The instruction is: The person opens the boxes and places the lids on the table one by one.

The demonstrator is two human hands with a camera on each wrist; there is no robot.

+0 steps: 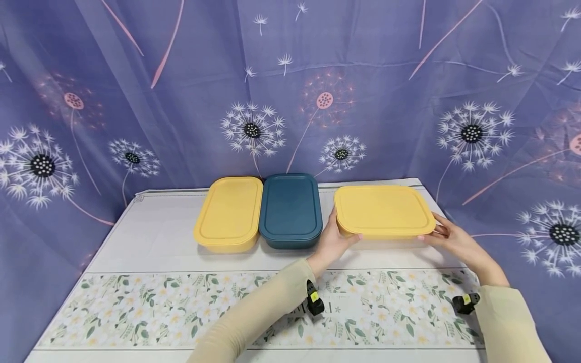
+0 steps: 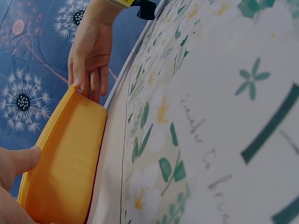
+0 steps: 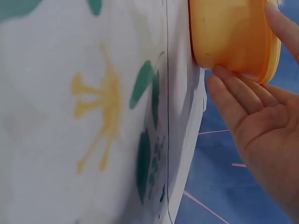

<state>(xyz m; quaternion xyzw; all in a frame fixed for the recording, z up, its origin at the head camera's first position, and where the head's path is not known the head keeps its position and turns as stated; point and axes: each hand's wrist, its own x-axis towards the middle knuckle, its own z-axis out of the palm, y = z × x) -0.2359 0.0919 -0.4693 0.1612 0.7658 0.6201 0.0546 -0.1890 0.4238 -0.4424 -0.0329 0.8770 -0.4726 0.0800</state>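
A yellow lidded food container [image 1: 383, 209] lies lengthwise at the right of the table, held at both ends. My left hand [image 1: 333, 245] grips its left end, the thumb along the front edge of the lid. At the opposite end my right hand [image 1: 449, 242] holds the corner, thumb at the lid's rim and fingers against the side. In the right wrist view those fingers [image 3: 247, 95] touch the container's end wall. The left wrist view shows the yellow long side [image 2: 70, 163] close over the tabletop, with the left thumb [image 2: 23, 158] on the lid edge.
A second yellow container [image 1: 229, 212] and a dark blue container [image 1: 291, 209] stand side by side, left of the held one. The white table [image 1: 159, 222] has a floral band across its front. A purple dandelion-print curtain [image 1: 386, 101] hangs behind and at both sides.
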